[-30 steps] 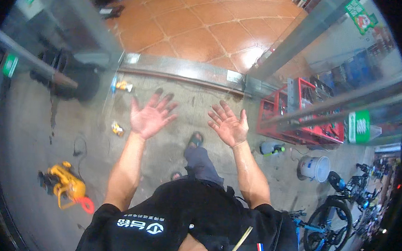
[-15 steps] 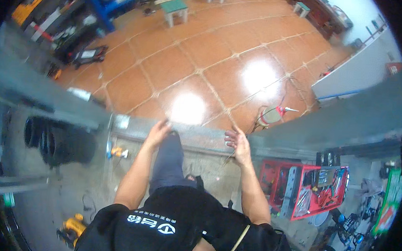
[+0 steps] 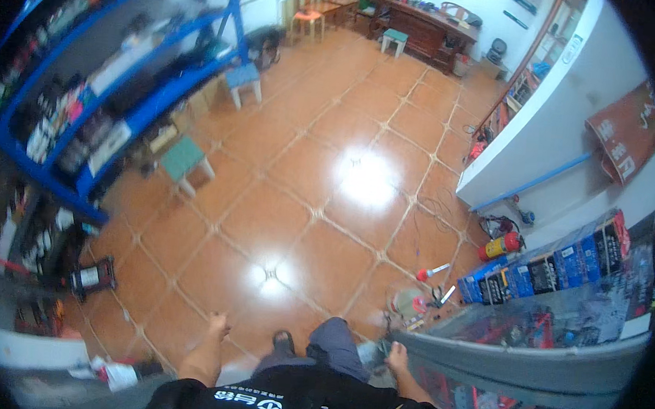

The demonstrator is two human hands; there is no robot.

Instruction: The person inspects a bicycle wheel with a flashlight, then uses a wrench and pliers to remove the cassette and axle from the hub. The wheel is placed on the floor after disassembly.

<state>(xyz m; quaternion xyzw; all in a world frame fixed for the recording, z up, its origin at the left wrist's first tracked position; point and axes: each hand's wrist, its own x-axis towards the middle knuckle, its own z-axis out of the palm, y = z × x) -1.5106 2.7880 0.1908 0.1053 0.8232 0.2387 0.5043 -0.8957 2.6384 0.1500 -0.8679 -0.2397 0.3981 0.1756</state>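
Observation:
My left hand (image 3: 218,324) hangs out in front over the tiled floor, its fingers loosely curled with nothing visible in them. On the other side, my right hand (image 3: 397,355) is beside the edge of a glass door or panel (image 3: 514,356). Its thumb side shows, but its fingers are too small and blurred to read, and whether it touches the panel cannot be told. Between my hands my legs show in dark trousers, with one foot in a dark shoe (image 3: 283,343) set on the tiles (image 3: 287,232).
Blue shelving (image 3: 91,165) with goods lines the left. A green-topped stool (image 3: 184,160) and a blue-topped stool (image 3: 243,83) stand near it. To the right are a small bucket (image 3: 408,303), loose tools, a fire extinguisher (image 3: 501,246) and blue boxes (image 3: 543,269). A wooden desk (image 3: 416,28) stands far back.
I have moved forward across the threshold onto the tiles, and the view has lifted toward the room. My hands are lower in view; the right hand's spread fingers no longer show clearly.

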